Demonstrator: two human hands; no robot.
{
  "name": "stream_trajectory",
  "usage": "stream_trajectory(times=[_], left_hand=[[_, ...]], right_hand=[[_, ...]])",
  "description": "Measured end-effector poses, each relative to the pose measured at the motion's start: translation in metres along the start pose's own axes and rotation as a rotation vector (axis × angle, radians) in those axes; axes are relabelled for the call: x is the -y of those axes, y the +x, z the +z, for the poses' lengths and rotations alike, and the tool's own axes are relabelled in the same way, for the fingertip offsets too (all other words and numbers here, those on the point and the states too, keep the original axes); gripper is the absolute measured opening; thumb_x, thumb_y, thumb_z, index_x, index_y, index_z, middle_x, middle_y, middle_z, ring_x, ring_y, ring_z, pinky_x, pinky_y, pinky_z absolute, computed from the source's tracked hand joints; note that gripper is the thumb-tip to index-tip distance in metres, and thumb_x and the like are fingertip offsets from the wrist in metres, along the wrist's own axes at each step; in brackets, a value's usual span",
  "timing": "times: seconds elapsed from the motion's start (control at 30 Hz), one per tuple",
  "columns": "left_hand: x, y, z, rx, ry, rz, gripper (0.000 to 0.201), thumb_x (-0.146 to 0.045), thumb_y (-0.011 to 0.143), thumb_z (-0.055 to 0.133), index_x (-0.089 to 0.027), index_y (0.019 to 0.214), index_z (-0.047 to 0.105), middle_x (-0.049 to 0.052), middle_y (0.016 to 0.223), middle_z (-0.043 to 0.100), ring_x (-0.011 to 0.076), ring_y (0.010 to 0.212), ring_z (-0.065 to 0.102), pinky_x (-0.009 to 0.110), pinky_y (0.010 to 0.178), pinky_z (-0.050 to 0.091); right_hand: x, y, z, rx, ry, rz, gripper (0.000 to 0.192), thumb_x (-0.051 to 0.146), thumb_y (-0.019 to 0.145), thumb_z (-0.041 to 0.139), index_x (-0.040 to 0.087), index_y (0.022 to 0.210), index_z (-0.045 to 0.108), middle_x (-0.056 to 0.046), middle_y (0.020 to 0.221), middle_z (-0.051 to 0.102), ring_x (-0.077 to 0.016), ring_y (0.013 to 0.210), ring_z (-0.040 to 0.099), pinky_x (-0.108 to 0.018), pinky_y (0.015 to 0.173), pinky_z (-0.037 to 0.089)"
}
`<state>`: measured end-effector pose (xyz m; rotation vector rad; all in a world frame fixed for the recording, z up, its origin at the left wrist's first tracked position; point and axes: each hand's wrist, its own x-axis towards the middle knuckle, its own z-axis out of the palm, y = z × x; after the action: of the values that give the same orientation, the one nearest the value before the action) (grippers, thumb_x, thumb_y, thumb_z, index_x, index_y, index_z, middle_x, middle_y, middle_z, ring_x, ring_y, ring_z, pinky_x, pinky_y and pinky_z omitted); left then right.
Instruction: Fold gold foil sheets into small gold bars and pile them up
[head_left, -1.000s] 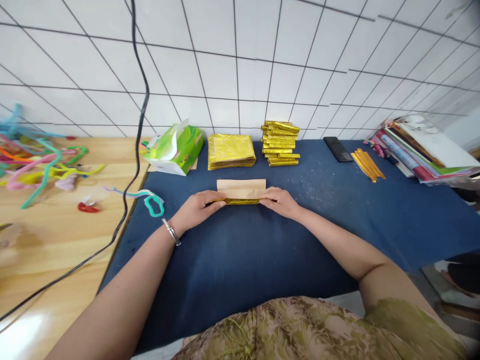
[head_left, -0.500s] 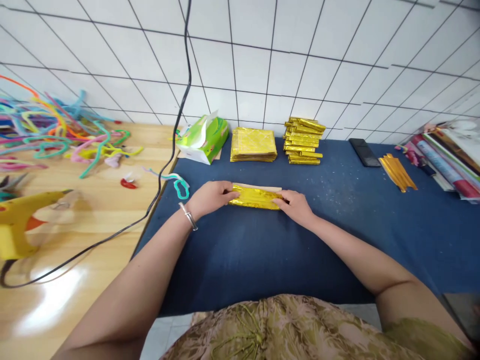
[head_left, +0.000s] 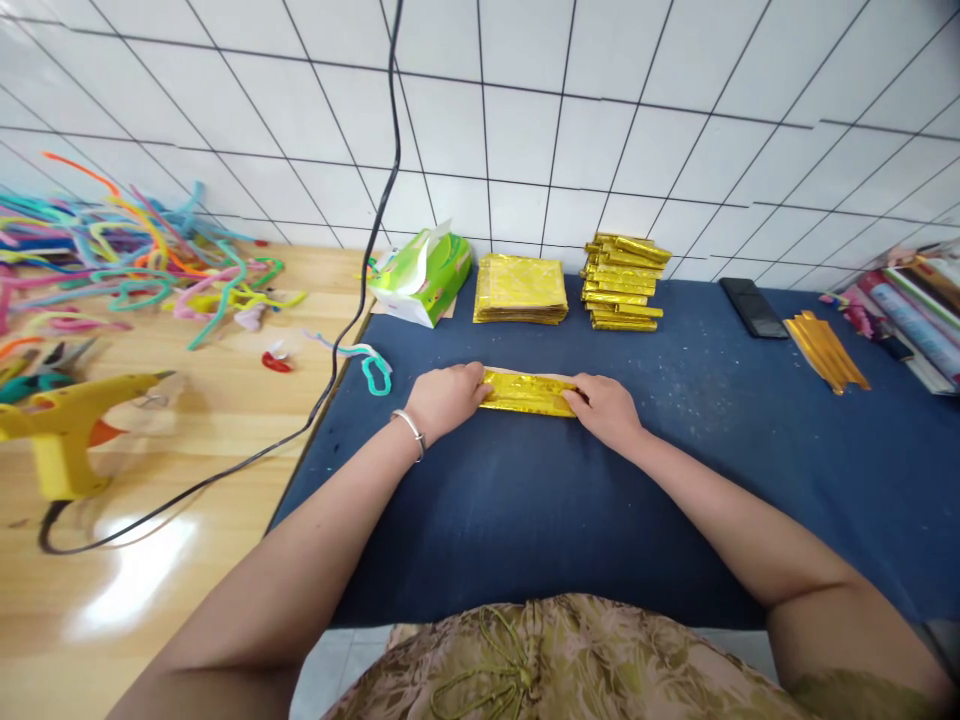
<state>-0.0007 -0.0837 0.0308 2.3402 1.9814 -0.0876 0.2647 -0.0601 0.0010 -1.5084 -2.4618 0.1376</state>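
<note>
On the blue desk (head_left: 525, 500), head view: left hand (head_left: 444, 398) and right hand (head_left: 609, 408) press fingers onto opposite ends of a folded gold foil sheet (head_left: 529, 393), flattening a crease. Flat sheets (head_left: 519, 290) and folded strips (head_left: 622, 283) lie behind.

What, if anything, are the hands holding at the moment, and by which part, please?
Both hands hold a folded gold paper strip on the blue cloth: left hand at its left end, right hand at its right end.
</note>
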Motion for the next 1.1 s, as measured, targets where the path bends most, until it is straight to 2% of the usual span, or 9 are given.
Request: stream_trajectory(times=[0.27,0.5,0.6,0.67,0.77,0.83,0.9,1.0,1.1], left_hand=[[-0.004,0.002,-0.001,0.019,0.000,-0.054,0.038,-0.049,0.093,0.032,-0.019,0.102,0.052,0.009,0.091,0.068,0.0264,0.082,0.067,0.032,0.068,0.046],[-0.012,-0.001,0.001,-0.017,0.003,-0.123,0.035,-0.047,0.094,0.033,-0.019,0.108,0.048,0.008,0.095,0.067,0.0264,0.081,0.066,0.033,0.067,0.048],[-0.016,-0.005,-0.004,-0.101,-0.007,-0.123,0.033,-0.044,0.093,0.037,-0.018,0.110,0.050,0.010,0.102,0.064,0.0251,0.086,0.065,0.034,0.072,0.048],[-0.020,-0.008,-0.007,-0.244,-0.018,-0.037,0.031,-0.040,0.093,0.039,-0.017,0.110,0.052,0.012,0.111,0.061,0.0260,0.098,0.061,0.037,0.081,0.047],[-0.031,-0.014,-0.005,-0.387,-0.061,0.265,0.035,-0.036,0.095,0.038,-0.016,0.119,0.053,0.013,0.129,0.053,0.0257,0.120,0.049,0.041,0.101,0.038],[-0.039,-0.017,0.001,-0.341,-0.071,0.492,0.045,-0.043,0.094,0.038,-0.017,0.129,0.048,0.011,0.138,0.047,0.0252,0.132,0.038,0.042,0.110,0.027],[-0.046,-0.019,0.010,-0.252,-0.061,0.589,0.059,-0.054,0.092,0.036,-0.016,0.138,0.039,0.011,0.144,0.041,0.0261,0.139,0.027,0.043,0.113,0.020],[-0.051,-0.021,0.020,-0.162,-0.061,0.586,0.070,-0.062,0.091,0.029,-0.017,0.145,0.028,0.011,0.149,0.033,0.0266,0.142,0.020,0.044,0.114,0.017],[-0.050,-0.022,0.023,-0.134,-0.070,0.560,0.073,-0.063,0.090,0.026,-0.017,0.146,0.025,0.011,0.151,0.029,0.0275,0.143,0.015,0.045,0.114,0.015]], right_hand=[[0.001,0.004,-0.001,0.028,-0.031,0.089,0.020,0.038,0.088,0.047,0.024,0.096,0.060,-0.001,0.080,0.067,-0.0162,0.074,0.061,-0.025,0.060,0.033],[0.003,0.005,-0.004,0.063,-0.081,0.122,0.026,0.040,0.090,0.042,0.025,0.100,0.061,-0.002,0.084,0.069,-0.0166,0.076,0.062,-0.025,0.060,0.033],[0.004,0.006,-0.004,0.069,-0.117,0.135,0.029,0.042,0.092,0.040,0.024,0.100,0.061,-0.003,0.084,0.069,-0.0171,0.075,0.062,-0.025,0.061,0.034],[0.005,0.006,-0.004,0.072,-0.134,0.152,0.029,0.043,0.091,0.040,0.024,0.099,0.061,-0.003,0.083,0.069,-0.0173,0.074,0.062,-0.025,0.060,0.034],[0.006,0.006,-0.004,0.070,-0.133,0.150,0.028,0.042,0.091,0.041,0.024,0.098,0.061,-0.002,0.082,0.069,-0.0172,0.074,0.062,-0.025,0.060,0.034],[0.005,0.006,-0.003,0.058,-0.123,0.140,0.027,0.041,0.091,0.041,0.025,0.098,0.061,-0.002,0.082,0.069,-0.0173,0.075,0.063,-0.026,0.060,0.034],[0.005,0.005,-0.003,0.044,-0.116,0.132,0.026,0.040,0.090,0.041,0.025,0.098,0.061,-0.002,0.083,0.069,-0.0174,0.076,0.063,-0.026,0.061,0.035],[0.005,0.005,-0.003,0.042,-0.109,0.132,0.025,0.039,0.090,0.041,0.025,0.098,0.061,-0.002,0.084,0.070,-0.0174,0.078,0.064,-0.026,0.062,0.035],[0.005,0.006,-0.003,0.047,-0.095,0.132,0.025,0.038,0.090,0.042,0.025,0.097,0.062,-0.002,0.083,0.070,-0.0172,0.078,0.064,-0.026,0.063,0.035]])
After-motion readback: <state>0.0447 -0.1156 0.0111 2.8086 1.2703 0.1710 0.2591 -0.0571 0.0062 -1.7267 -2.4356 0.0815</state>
